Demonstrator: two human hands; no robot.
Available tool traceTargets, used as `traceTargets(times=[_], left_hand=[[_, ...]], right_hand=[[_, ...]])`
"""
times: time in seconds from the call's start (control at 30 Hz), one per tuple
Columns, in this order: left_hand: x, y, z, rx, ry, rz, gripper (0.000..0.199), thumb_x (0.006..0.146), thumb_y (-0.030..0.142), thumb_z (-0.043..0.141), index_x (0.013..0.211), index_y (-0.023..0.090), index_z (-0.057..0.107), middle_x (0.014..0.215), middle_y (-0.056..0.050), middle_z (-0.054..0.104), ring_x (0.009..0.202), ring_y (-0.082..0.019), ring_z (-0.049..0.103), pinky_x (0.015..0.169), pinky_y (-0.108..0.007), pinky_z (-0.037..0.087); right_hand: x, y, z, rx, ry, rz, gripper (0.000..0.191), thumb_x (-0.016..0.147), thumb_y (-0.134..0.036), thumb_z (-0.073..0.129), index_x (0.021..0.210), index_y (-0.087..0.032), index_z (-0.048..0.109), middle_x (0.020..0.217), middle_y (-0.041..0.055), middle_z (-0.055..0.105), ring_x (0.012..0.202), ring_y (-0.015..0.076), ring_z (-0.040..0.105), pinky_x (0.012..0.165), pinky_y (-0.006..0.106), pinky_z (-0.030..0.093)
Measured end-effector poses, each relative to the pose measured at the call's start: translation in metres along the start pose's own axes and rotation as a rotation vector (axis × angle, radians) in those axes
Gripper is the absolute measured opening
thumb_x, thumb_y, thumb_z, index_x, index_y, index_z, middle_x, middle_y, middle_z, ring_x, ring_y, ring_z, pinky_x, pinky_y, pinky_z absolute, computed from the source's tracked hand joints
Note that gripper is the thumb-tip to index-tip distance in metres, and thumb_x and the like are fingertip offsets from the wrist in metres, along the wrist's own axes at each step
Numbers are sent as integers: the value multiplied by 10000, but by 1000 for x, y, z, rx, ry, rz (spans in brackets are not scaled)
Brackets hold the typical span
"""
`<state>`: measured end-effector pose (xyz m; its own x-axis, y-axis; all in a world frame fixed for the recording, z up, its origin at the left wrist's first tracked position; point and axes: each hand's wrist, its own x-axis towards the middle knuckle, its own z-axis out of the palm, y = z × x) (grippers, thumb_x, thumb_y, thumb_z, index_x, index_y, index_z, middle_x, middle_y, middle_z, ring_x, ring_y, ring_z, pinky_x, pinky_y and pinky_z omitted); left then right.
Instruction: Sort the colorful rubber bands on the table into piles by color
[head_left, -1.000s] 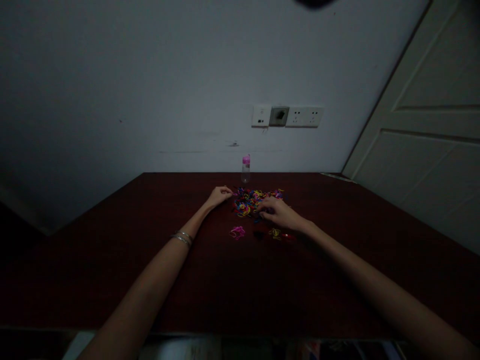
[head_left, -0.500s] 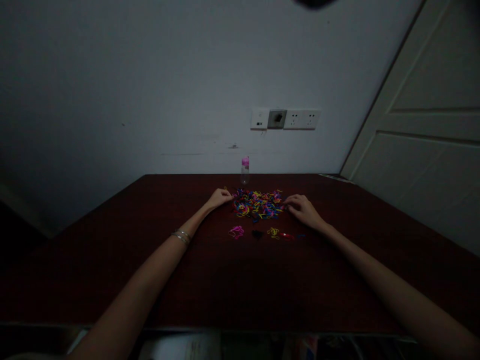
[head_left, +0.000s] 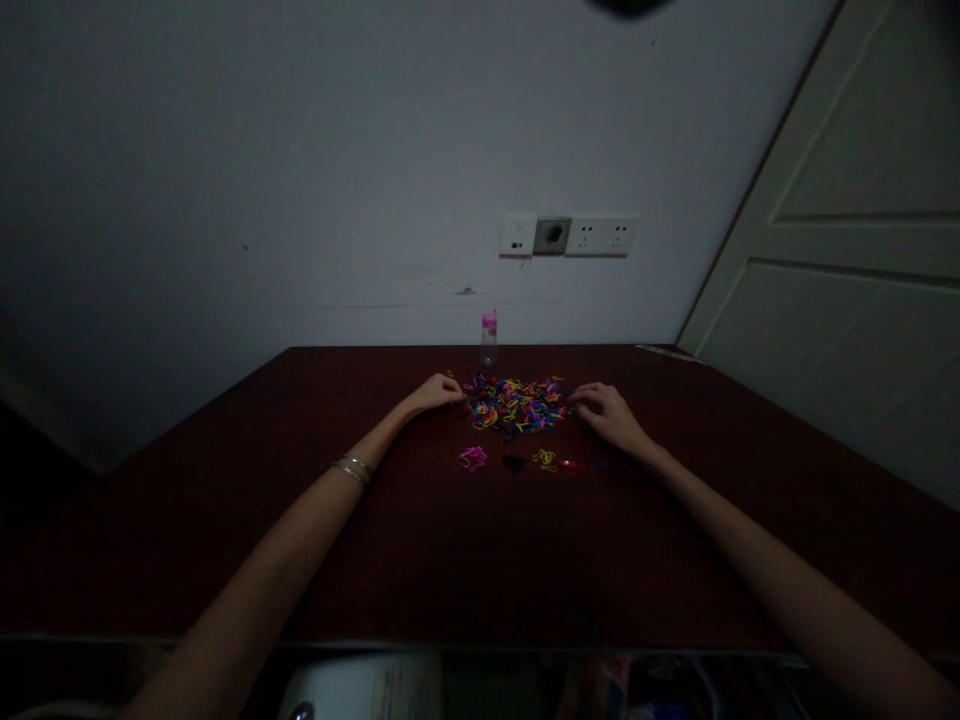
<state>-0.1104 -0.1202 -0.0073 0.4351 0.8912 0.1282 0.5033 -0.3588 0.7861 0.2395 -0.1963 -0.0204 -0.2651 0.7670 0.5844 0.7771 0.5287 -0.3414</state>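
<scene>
A loose pile of small multicoloured rubber bands (head_left: 516,404) lies on the dark red table (head_left: 420,560). My left hand (head_left: 438,392) rests at the pile's left edge, fingers curled together; whatever they hold, if anything, is too small to make out. At the right edge is my right hand (head_left: 609,415), its fingers bent, thumb and forefinger apart, with nothing visible between them. In front of the pile sit small separate groups: pink bands (head_left: 472,458), black bands (head_left: 514,462), yellow bands (head_left: 545,460), red bands (head_left: 571,467) and a faint blue band (head_left: 601,465).
Behind the pile a small clear bottle with a pink cap (head_left: 489,340) stands near the wall. Sockets and switches (head_left: 568,236) are set in the wall above. A pale panelled door (head_left: 855,300) is on the right. Dim items show below the table's front edge.
The view has tilted slightly. My right thumb and forefinger have drawn back a little from the pile's edge; my left hand stays almost in place.
</scene>
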Motion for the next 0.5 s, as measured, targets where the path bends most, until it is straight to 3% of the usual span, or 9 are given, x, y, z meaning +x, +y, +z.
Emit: traceTargets(times=[0.13, 0.2, 0.5], left_hand=[[-7, 15, -8, 17, -267, -60, 158, 534, 265, 669, 628, 140, 690, 483, -3, 562, 434, -81, 433, 430, -192, 275], [-9, 21, -8, 36, -337, -78, 150, 514, 252, 683, 623, 150, 685, 492, 2, 565, 440, -80, 441, 430, -186, 272], [-7, 21, -2, 66, -343, -93, 85, 473, 155, 636, 555, 143, 654, 475, -5, 561, 430, -108, 460, 427, -209, 282]], right_hand=[[1, -1, -4, -1, 6, 6, 217, 738, -190, 475, 858, -205, 655, 973, 77, 599, 938, 225, 515, 859, 398, 381], [1, -2, -5, -2, 8, 11, 221, 733, -187, 474, 855, -206, 657, 971, 78, 605, 931, 227, 520, 855, 403, 381], [2, 1, -6, -3, -14, 24, 214, 736, -189, 471, 843, -195, 655, 938, 76, 617, 903, 216, 538, 844, 381, 399]])
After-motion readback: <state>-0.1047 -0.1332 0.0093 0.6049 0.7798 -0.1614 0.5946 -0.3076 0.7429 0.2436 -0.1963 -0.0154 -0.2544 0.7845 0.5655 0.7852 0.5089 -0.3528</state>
